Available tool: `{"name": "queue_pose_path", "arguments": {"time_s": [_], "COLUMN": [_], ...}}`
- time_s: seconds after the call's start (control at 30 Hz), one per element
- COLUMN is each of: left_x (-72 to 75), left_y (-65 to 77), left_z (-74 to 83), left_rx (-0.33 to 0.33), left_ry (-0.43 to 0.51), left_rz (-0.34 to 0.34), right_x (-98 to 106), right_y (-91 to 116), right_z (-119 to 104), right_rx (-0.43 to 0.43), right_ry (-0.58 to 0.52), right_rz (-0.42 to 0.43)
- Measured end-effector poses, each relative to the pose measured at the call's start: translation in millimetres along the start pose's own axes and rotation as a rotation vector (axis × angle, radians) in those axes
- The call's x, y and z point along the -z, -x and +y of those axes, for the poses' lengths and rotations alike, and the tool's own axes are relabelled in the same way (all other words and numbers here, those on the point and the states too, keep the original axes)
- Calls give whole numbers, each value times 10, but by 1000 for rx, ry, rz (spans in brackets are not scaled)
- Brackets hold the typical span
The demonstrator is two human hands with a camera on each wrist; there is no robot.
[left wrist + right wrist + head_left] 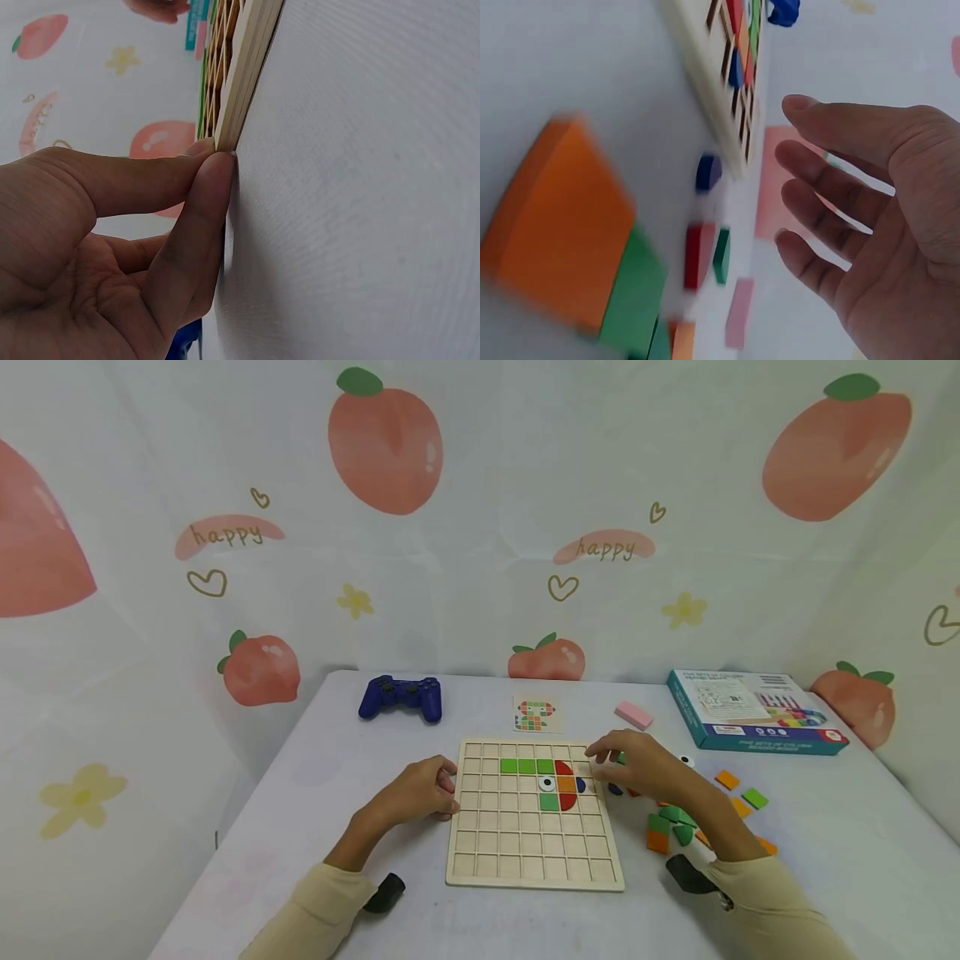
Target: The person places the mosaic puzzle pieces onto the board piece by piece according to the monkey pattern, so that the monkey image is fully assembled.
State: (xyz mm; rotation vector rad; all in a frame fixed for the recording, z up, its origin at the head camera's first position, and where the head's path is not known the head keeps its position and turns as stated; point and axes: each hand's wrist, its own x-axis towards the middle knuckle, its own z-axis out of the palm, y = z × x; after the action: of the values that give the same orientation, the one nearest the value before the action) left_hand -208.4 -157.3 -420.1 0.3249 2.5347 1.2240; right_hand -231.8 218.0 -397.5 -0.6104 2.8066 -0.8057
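Note:
A wooden grid board (498,843) lies on the table in the head view. Set in its upper cells are several green squares (527,766), an eye tile (547,783), red curved pieces (567,802), an orange square (566,784) and a blue rounded piece (581,786). My left hand (416,789) pinches the board's left edge, thumb on top, as the left wrist view shows. Over the upper right edge hovers my right hand (637,764); in the right wrist view its fingers (832,176) are loosely bent with nothing between them.
Loose coloured pieces, such as an orange block (562,225), lie right of the board, partly under my right forearm. Behind the board are a pattern card (534,714), a blue game controller (401,697), a pink block (633,715) and a flat box (757,710).

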Motion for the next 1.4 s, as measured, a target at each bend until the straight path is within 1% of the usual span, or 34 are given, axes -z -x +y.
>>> {"name": "queue_pose_path", "arguments": {"time_s": [0.1,0.27,0.33,0.5,0.63,0.77,0.97,1.17,1.4], "left_x": [2,9,11,13,12,15,12,10,3], "left_y": [5,10,15,34,41,38,21,10,12], "left_z": [1,1,5,12,15,18,12,1,-7], "left_rx": [-4,-7,-12,-17,-17,-8,-4,-11,-16], "left_ry": [2,12,14,36,26,23,25,1,17], "left_rz": [-1,-9,-11,-20,-13,-9,-7,-3,-5], "right_x": [35,71,78,93,106,95,74,72,84], "right_y": [81,192,225,289,325,342,343,324,332], "right_z": [73,189,237,319,339,357,393,398,392], "right_rx": [-5,-62,-72,-65,-87,-102,-80,-113,-133], "right_ry": [7,-15,-14,4,-18,-30,-16,-10,40], "right_rz": [2,-18,-24,-24,-40,-47,-42,-42,-43]}}
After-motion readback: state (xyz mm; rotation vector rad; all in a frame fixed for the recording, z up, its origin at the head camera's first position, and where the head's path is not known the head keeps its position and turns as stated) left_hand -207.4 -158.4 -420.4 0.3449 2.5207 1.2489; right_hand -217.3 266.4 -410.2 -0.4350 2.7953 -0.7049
